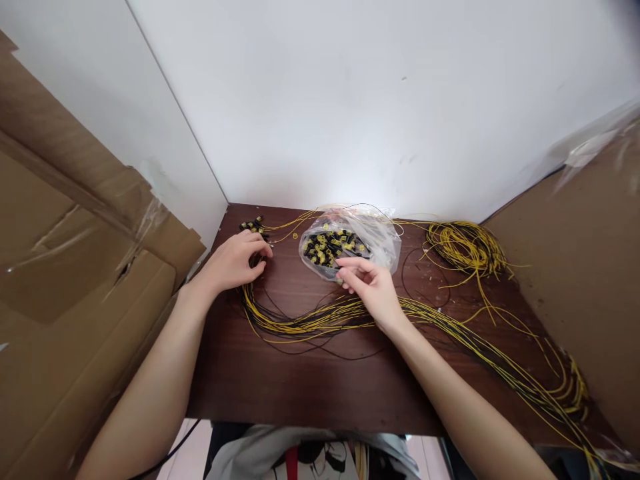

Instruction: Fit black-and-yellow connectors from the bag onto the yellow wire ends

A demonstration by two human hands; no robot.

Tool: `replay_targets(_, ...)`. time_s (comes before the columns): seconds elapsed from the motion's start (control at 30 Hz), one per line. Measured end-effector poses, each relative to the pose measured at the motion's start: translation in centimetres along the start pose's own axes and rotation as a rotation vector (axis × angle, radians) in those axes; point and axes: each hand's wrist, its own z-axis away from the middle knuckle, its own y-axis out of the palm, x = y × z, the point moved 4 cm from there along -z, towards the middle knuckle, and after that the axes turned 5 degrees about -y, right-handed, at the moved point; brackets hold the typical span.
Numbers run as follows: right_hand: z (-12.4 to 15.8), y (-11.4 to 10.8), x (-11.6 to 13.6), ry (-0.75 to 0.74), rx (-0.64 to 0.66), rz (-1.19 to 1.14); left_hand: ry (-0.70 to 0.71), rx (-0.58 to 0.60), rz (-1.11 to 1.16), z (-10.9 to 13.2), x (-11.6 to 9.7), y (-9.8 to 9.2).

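Currently | left grip (pixel 235 261) curled at wire bundle (pixel 300 325) end, hold I can't tell | right grip (pixel 374 291) fingertips close, contents unclear, at near edge of plastic bag (pixel 384 248)

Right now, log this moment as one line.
left grip: curled at wire bundle | right grip: at near edge of plastic bag, hold unclear | coiled wires: right rear of table
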Motion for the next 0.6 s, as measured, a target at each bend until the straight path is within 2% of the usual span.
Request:
replay_targets(0.07,-0.2,-0.4,-0.1,0.055,0.009,-0.156,0.031,0.001,0.02,-0.1,-0.5,0.1)
replay_targets(0.13,-0.4,-0.7,0.1,0.066,0.006,-0.269,0.002,0.024,0.008,-0.1,-0.7,0.3)
replay_targets(0.2,-0.5,-1.1,0.4,0.063,0.003,-0.354,-0.106,0.037,-0.062,-0.1,-0.4,0.3)
replay_targets(0.33,-0.6,-1.5,1.1,0.036,-0.018,-0.483,-0.431,0.057,-0.262,0.4,1.2,-0.5)
replay_targets(0.4,-0.6,-1.5,1.4,0.002,-0.03,-0.504,-0.499,0.062,-0.268,0.5,1.6,-0.8)
replay_targets(0.5,-0.4,-1.2,1.4,-0.043,-0.02,-0.47,-0.408,-0.036,-0.096,0.1,0.6,-0.8)
replay_targets(0.57,-0.2,-0.7,1.3,-0.053,0.014,-0.455,-0.246,-0.087,0.199,-0.3,-1.3,-0.4)
replay_targets(0.6,-0.1,-0.4,1.3,-0.055,0.032,-0.461,-0.167,-0.061,0.362,-0.5,-2.5,0.0)
